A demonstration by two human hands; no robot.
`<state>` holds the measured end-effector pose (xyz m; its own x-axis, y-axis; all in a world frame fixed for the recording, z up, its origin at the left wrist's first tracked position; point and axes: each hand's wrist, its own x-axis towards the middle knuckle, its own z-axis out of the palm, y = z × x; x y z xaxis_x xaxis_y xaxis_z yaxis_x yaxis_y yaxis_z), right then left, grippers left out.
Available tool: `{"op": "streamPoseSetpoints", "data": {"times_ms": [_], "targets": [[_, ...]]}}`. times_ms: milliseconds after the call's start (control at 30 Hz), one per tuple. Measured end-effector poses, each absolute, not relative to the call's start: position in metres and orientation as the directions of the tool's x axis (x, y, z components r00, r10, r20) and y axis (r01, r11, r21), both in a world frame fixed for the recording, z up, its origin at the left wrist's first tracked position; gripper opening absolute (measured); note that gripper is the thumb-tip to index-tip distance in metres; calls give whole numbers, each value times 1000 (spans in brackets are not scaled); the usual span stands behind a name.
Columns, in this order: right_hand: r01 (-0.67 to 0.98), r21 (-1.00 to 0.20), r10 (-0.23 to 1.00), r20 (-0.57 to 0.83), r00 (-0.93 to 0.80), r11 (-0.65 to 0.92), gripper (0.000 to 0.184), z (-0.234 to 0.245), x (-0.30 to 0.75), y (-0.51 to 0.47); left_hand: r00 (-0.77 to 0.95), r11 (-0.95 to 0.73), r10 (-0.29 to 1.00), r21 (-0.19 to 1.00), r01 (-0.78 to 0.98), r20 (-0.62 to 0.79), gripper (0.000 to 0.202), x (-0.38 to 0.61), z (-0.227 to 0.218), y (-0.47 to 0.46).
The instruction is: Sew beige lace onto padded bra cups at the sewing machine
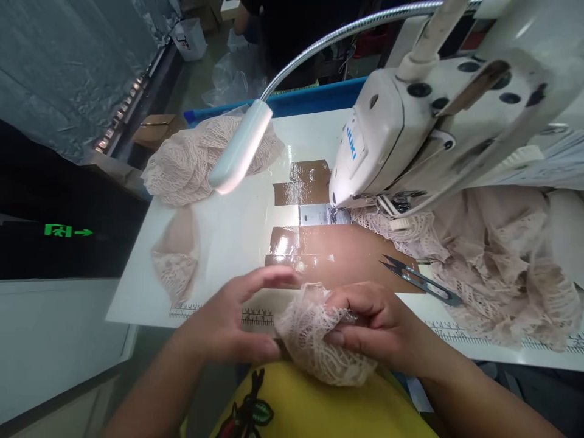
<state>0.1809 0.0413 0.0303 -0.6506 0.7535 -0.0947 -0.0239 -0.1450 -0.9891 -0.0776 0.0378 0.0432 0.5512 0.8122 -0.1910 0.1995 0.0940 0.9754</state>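
A small bunched piece of beige lace (314, 337) sits at the near table edge, and my right hand (376, 325) is closed around its right side. My left hand (237, 319) is beside it on the left, fingers stretched out and apart, thumb close to the lace. Both hands hover over a ruler strip (255, 316) printed on the white table (228, 237). The white sewing machine (410, 134) stands behind, its needle area (335, 210) over a metal plate.
Thread snips (417, 278) lie on brown tape right of centre. Lace piles rest at back left (201, 161), at left (176, 261) and under the machine at right (506, 261). A gooseneck lamp (241, 146) hangs above the table. A person stands behind.
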Motion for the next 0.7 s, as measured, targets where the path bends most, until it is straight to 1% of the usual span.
{"op": "streamPoseSetpoints", "data": {"times_ms": [33,100,133,167,200,300,433,500,533,600,700], "targets": [[7,-994,753,-87,-652,-108,12,31,178,41,572,151,795,979,139,-204,66,-67,44,38],[69,-997,798,-64,-599,-27,16,31,173,41,593,260,771,965,39,-231,43,-48,41,37],[96,-995,831,-39,-555,17,19,31,172,42,587,294,771,956,13,-246,31,-42,38,36],[113,-992,859,-8,-512,58,21,30,170,42,576,311,776,950,2,-255,23,-38,34,35],[119,-989,879,20,-476,87,22,29,169,43,561,312,785,950,10,-263,20,-36,31,33],[98,-990,900,45,-433,97,20,25,167,43,540,233,804,967,103,-251,19,-38,27,29],[129,-991,910,-27,-413,29,19,21,166,40,544,40,825,977,210,-151,17,-41,35,30],[166,-986,922,-66,-383,-2,21,20,165,38,529,-40,843,967,253,-103,21,-40,39,32],[183,-983,925,-77,-372,-8,22,20,165,37,522,-65,848,960,273,-91,22,-39,41,33],[205,-979,928,-78,-365,-1,23,19,164,36,514,-91,854,946,312,-88,17,-38,43,34],[216,-976,930,-65,-361,15,23,18,163,35,499,-83,859,932,353,-113,12,-36,41,35]]}}
